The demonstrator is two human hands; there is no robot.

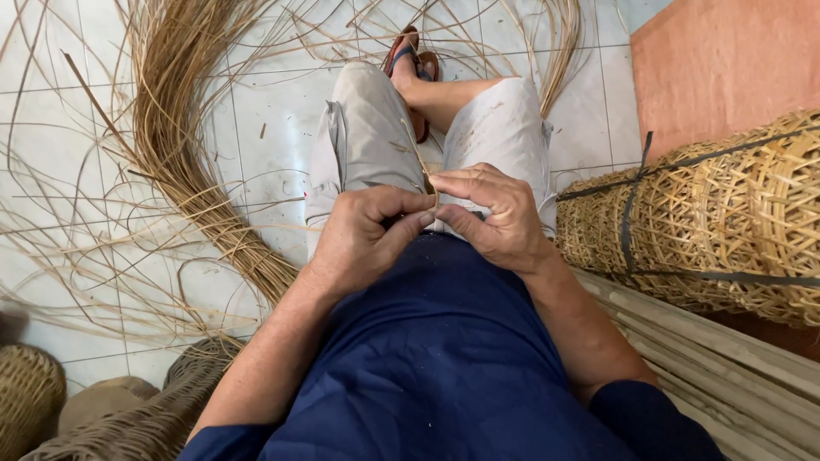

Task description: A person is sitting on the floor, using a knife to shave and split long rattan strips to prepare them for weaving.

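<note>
My left hand (367,235) and my right hand (491,213) meet in front of my waist, above my lap. Both pinch a thin tan rattan strand (421,162) between thumb and fingers. The strand runs up from the fingertips across my light grey shorts (367,128). The fingertips of the two hands nearly touch. How the strand ends inside the hands is hidden.
A big bundle of loose rattan strands (184,145) curves over the white tiled floor (273,111) at the left. A roll of open-weave cane webbing (717,213) tied with dark straps lies at the right, pale flat slats (726,358) below it. Woven baskets (30,397) sit bottom left.
</note>
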